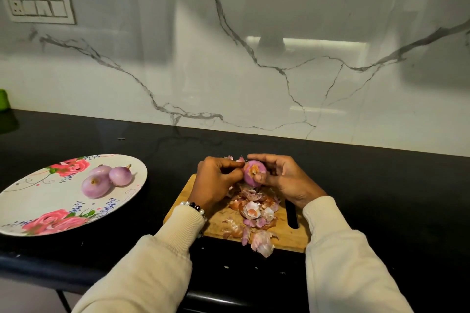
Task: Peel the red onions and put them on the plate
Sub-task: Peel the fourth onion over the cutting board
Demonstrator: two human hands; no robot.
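A red onion (pixel 250 175) is held above the wooden cutting board (pixel 284 234), its root end facing me. My right hand (pixel 282 180) grips it from the right, thumb across its front. My left hand (pixel 216 183) pinches at its left side, fingers curled. Three peeled onions (pixel 101 180) lie together on the flowered plate (pixel 38 201) at the left. Loose onion skins (pixel 254 213) are piled on the board below my hands.
The board lies on a black counter (pixel 381 198) against a marble wall. A dark knife handle (pixel 292 213) shows on the board beside my right wrist. A green object (pixel 3 99) stands at the far left edge. The counter's front edge runs just below the plate.
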